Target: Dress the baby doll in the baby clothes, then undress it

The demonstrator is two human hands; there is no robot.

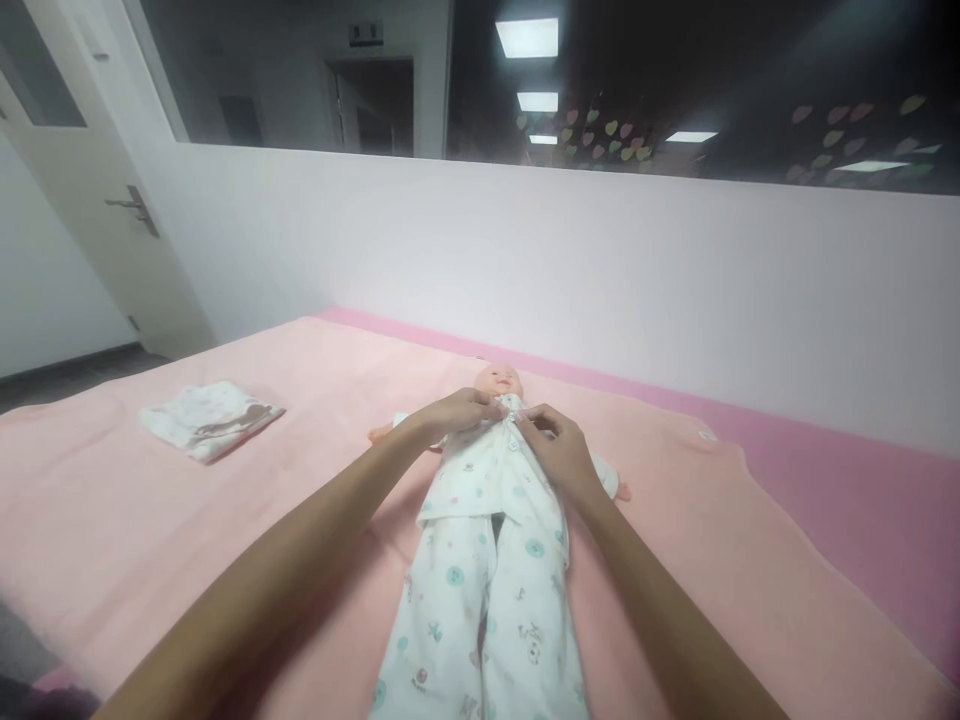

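A baby doll (498, 379) lies on its back, head away from me and arms spread to both sides. It wears a white printed baby shirt (480, 480) and matching trousers (450, 590). Close below the doll's chin, my left hand (466, 408) pinches the shirt's front edge. My right hand (556, 442) grips the opposite edge beside the collar, thumb and finger together. Small round fasteners show down the shirt front between my hands. My fingertips partly cover the topmost one, so I cannot tell whether it is fastened.
A folded white printed cloth (210, 418) lies to the left on the pink blanket (322, 375). Beneath the blanket, a darker pink surface (847, 480) shows at the right and back. A white wall (525, 270) with a dark window stands behind; a door (112, 180) is at far left.
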